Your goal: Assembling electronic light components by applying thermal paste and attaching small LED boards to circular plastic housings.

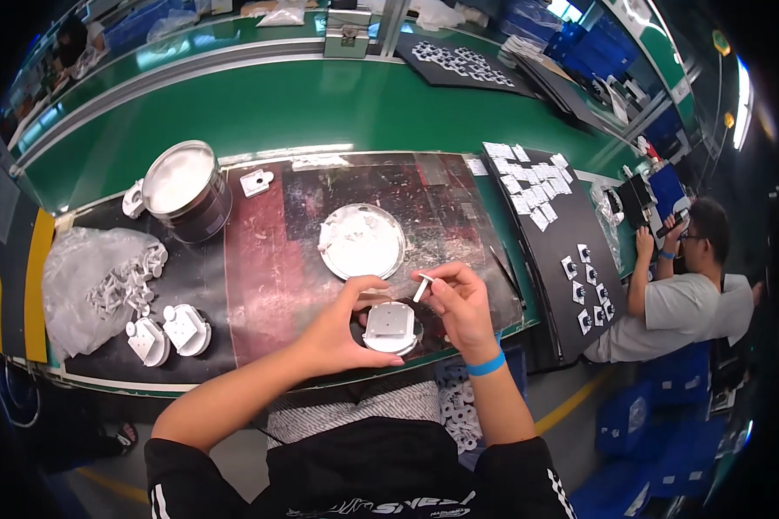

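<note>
My left hand [342, 333] curls its thumb and fingers around a round white plastic housing [391, 322] with a raised square plate on top, held close to the table's front edge. Pinched between the thumb and fingers of my right hand [464, 311] is a small white T-shaped plastic piece [421, 289]. This piece is just above and to the right of the housing, apart from it. Beyond both hands lies a round dish [388, 229] with whitish material in it. Two similar white housings [149, 341] stand together at the left of the table.
A clear plastic bag [69, 285] with several small white parts lies at the left. Behind it stands a large tin [195, 208], with a flat white part [255, 182] to its right. A black board [550, 259] at the right carries white pieces. Another person [679, 285] works beyond it.
</note>
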